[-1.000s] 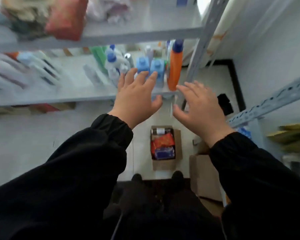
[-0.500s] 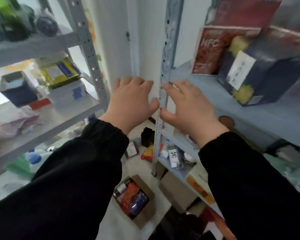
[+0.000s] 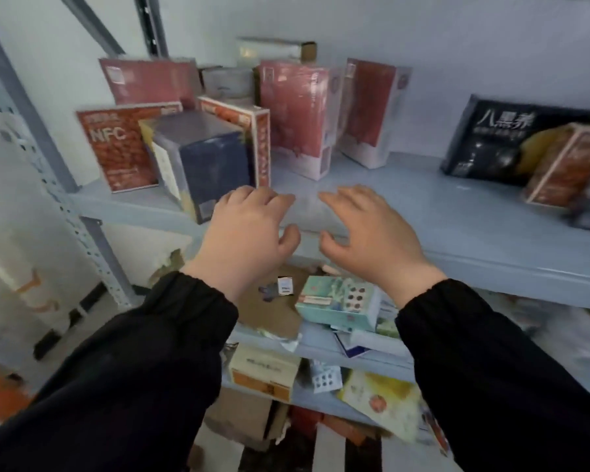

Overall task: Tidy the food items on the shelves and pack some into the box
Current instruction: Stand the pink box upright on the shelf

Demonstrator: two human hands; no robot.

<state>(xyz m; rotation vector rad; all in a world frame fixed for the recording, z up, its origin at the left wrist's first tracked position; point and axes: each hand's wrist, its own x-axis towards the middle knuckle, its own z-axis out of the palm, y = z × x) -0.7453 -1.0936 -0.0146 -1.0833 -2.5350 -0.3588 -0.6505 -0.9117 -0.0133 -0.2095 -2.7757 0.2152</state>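
Both my hands empty, left (image 3: 246, 229) & right (image 3: 365, 233) spread over shelf (image 3: 423, 212), picking stage; next prob grab dark blue box (image 3: 205, 165).

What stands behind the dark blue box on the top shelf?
Behind the dark blue box, an NFC carton shows at its left and a red-white carton at its right. Anything between them is covered.
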